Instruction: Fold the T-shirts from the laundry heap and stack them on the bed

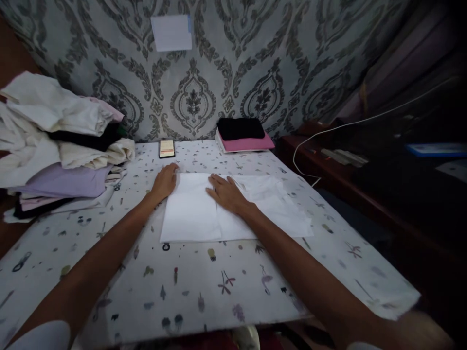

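Note:
A white cloth (193,209), folded over at its left part, lies flat on the patterned table cover (197,282). My left hand (166,182) rests at the cloth's far left corner, fingers stretched forward along its edge. My right hand (228,194) lies flat on top of the cloth, near the edge of the folded-over part, with its fingers extended. The right part of the cloth spreads out beyond that hand with light wrinkles. Neither hand grips anything that I can see.
A tall heap of clothes (73,146) stands at the left. Folded black cloth (241,128) and pink cloth (248,143) are stacked at the back by the patterned wall. A phone-like device (167,148) lies left of them. A white cable (295,153) hangs along the right.

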`<state>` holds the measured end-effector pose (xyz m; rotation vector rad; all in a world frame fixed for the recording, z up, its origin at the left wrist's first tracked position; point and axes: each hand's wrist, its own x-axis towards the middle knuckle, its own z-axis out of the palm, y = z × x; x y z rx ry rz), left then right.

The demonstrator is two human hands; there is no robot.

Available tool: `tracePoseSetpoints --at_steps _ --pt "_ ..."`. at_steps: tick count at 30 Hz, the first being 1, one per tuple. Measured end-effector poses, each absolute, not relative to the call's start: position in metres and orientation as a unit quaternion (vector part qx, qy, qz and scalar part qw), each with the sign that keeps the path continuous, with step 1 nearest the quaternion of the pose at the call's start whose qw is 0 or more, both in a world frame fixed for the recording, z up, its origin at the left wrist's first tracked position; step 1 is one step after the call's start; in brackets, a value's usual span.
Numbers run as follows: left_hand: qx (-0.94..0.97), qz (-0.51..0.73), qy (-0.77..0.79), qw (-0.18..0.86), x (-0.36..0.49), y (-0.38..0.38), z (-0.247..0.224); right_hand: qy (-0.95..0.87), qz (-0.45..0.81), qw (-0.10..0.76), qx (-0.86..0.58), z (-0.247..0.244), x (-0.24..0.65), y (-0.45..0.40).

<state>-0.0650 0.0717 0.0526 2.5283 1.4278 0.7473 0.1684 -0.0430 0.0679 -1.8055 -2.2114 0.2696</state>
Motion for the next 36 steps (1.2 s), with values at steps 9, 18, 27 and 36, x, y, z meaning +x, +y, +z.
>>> tracePoseSetpoints --at_steps 9,18,27,36 --pt "0.836 0.248 0.475 0.12 -0.066 0.066 0.057 -0.754 0.062 0.171 -0.631 0.079 0.16 -0.053" --pt "0.669 0.349 0.543 0.368 -0.087 0.019 0.069 -0.763 0.154 0.144 -0.611 0.074 0.128 -0.076" --pt "0.466 0.301 0.526 0.645 -0.097 -0.006 0.102 -0.69 0.21 0.362 -0.591 0.081 0.124 -0.072" --pt "0.497 0.345 0.468 0.644 -0.038 -0.014 0.132 -0.223 0.561 0.662 -0.444 0.068 0.144 -0.03"
